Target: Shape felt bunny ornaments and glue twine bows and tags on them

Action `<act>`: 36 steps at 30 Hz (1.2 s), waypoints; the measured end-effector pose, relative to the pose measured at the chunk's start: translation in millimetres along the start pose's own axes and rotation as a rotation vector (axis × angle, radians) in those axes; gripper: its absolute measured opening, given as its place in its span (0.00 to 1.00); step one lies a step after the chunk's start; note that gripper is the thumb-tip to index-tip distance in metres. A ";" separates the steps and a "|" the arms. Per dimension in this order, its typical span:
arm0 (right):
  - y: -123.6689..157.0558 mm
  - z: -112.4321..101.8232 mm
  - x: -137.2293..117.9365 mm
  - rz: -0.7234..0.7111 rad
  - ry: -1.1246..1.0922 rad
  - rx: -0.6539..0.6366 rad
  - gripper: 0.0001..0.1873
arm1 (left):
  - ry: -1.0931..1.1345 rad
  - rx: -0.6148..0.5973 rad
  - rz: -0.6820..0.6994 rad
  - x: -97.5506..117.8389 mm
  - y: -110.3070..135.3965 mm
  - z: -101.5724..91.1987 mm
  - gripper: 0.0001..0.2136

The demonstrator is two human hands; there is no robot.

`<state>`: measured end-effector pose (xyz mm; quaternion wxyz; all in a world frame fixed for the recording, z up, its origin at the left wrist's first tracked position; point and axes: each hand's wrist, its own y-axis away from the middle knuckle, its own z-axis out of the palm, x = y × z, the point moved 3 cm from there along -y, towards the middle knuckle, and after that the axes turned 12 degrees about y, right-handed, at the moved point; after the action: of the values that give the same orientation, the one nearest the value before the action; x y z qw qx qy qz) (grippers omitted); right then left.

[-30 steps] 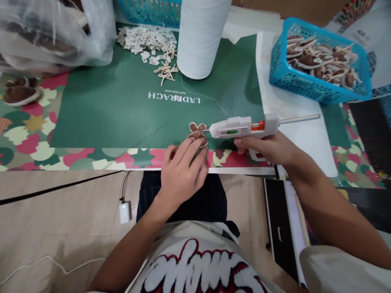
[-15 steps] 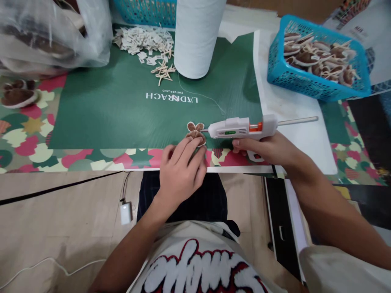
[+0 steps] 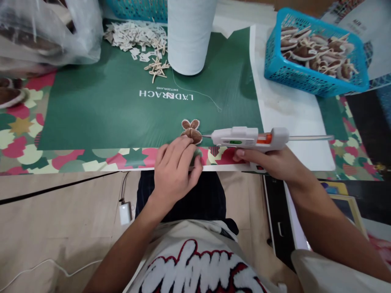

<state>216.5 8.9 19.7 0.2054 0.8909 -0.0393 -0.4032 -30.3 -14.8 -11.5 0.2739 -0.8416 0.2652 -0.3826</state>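
A small brown bunny-shaped fabric piece [image 3: 192,133] with pale edging lies near the front of the green sheet, its two ears pointing away from me. My left hand [image 3: 177,160] holds its lower end under bent fingertips, which hide that part. In my right hand [image 3: 265,159] is a white hot glue gun [image 3: 236,136], gripped by its handle and lying level. Its thin nozzle points left and meets the right side of the bunny's head, though I cannot tell whether it touches. A clear glue stick [image 3: 311,138] sticks out of the gun's back.
A blue basket [image 3: 316,79] of similar brown pieces stands at the right. Farther back are a large white thread cone [image 3: 191,38], a pile of white tags [image 3: 134,36] and several beige cord bows [image 3: 157,68]. A plastic bag [image 3: 76,36] sits at the left.
The nozzle has shifted from between the ears and head to the head's right side. My left fingers have drawn back toward me, uncovering more of the bunny piece. The view has shifted slightly.
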 end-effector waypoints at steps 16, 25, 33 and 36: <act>-0.5 3.7 -8.5 -0.004 0.147 0.013 0.21 | 0.035 0.010 -0.014 -1.3 0.4 1.0 0.09; -0.1 4.8 -10.8 -0.032 0.185 0.025 0.21 | 0.029 0.014 -0.012 -0.9 -0.1 1.1 0.08; 2.2 3.6 -11.1 0.005 0.207 0.031 0.19 | 0.030 -0.013 -0.031 -1.0 -0.1 0.4 0.10; 1.7 3.3 -14.6 -0.016 0.212 0.033 0.18 | 0.027 -0.022 -0.044 -1.2 0.3 0.6 0.11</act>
<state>204.5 9.7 28.7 0.1905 0.9321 -0.0168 -0.3076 -30.5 -14.1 -12.6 0.2524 -0.8450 0.2546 -0.3968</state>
